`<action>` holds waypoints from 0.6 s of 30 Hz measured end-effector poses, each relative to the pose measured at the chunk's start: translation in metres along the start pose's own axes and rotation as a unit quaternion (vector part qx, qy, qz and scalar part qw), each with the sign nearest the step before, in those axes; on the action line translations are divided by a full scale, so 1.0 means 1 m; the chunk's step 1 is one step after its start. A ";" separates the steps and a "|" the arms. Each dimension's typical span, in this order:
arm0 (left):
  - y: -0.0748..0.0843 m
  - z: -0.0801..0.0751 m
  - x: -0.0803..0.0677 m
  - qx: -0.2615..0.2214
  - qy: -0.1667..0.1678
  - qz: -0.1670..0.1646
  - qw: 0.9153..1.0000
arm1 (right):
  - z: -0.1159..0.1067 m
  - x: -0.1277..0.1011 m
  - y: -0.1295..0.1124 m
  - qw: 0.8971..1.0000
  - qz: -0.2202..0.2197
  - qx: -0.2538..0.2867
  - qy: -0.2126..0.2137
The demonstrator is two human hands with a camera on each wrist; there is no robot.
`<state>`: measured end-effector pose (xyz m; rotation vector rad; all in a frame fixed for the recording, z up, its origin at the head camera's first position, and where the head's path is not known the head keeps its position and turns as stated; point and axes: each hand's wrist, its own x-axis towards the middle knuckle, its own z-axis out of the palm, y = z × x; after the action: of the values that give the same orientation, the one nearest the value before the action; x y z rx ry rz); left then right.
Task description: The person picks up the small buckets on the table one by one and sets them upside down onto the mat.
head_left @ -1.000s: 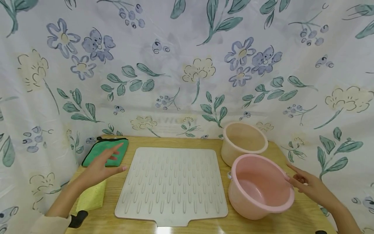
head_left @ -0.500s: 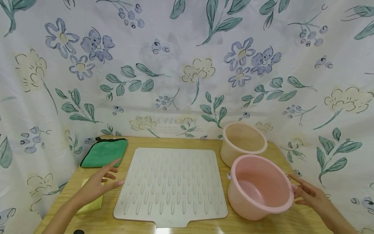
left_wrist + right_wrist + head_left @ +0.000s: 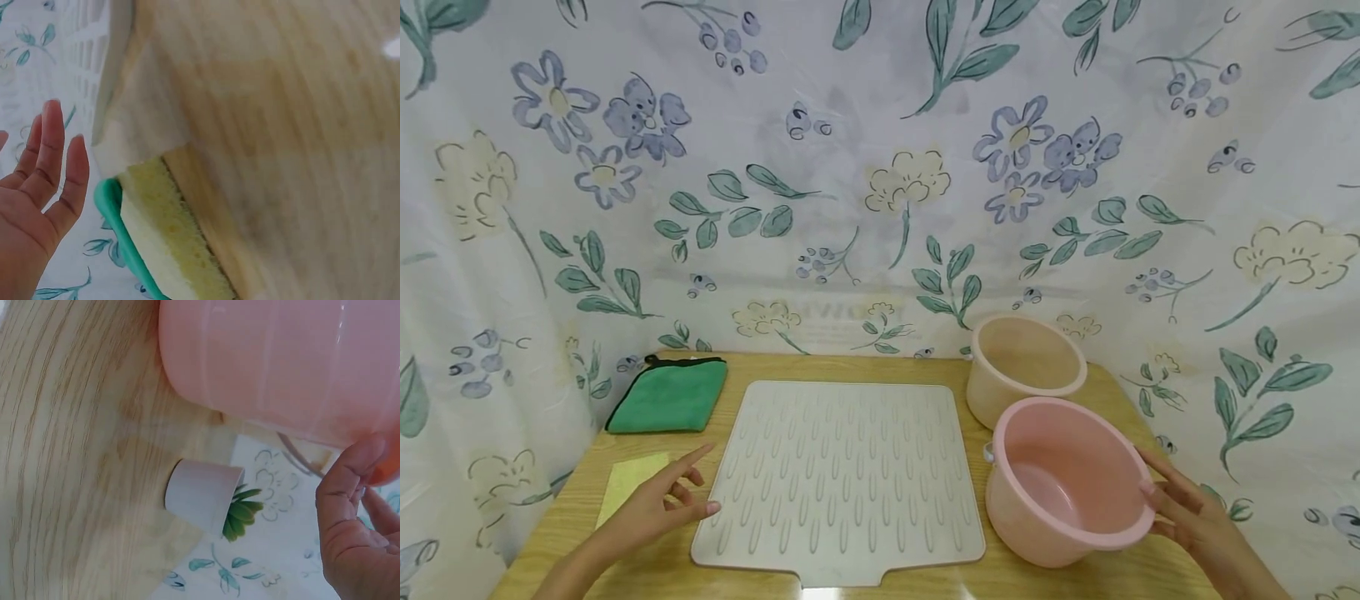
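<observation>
The pink basin (image 3: 1066, 483) stood on the desk (image 3: 1075, 575) at the right front, just beside the ribbed drying mat (image 3: 838, 475) and directly in front of a beige basin (image 3: 1024, 367); whether the two basins touched could not be told. It appeared to be thin moulded plastic: judged light, fairly stiff, smooth and somewhat slippery on its wall, not fragile. It looked empty. The rolled rim offered the surest hold, with fingers under the lip.

The right hand (image 3: 1187, 512) lay against the basin's right side at the rim, fingers gently bent against the wall, thumb (image 3: 350, 469) near the lip; a firm grip was not evident. The forearm came in low from the lower right.

The left hand (image 3: 655, 504) hovered spread and holding nothing at the mat's left edge, fingers straight, above a yellow sponge (image 3: 628, 483). A folded green cloth (image 3: 668, 396) lay behind the sponge. A small potted plant (image 3: 209, 500) stood near the basin.
</observation>
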<state>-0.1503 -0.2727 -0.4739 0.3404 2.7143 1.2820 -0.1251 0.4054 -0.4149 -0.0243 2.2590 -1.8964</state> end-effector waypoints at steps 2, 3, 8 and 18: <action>-0.003 0.002 -0.001 -0.006 -0.021 -0.002 1.000 | 0.001 0.001 0.001 0.999 -0.020 0.030 -0.018; -0.004 0.002 -0.002 -0.007 -0.030 -0.002 1.000 | 0.001 0.002 0.001 0.998 -0.033 0.048 -0.032; -0.013 0.005 -0.003 -0.014 -0.066 0.012 0.998 | 0.002 0.004 0.003 0.983 -0.073 0.140 -0.097; -0.021 0.007 -0.005 -0.006 -0.084 0.048 0.995 | -0.003 0.007 0.002 0.967 -0.048 0.199 -0.149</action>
<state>-0.1473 -0.2816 -0.4943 0.5576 2.5769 1.2315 -0.1325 0.4075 -0.4176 -0.3417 1.6850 -2.1910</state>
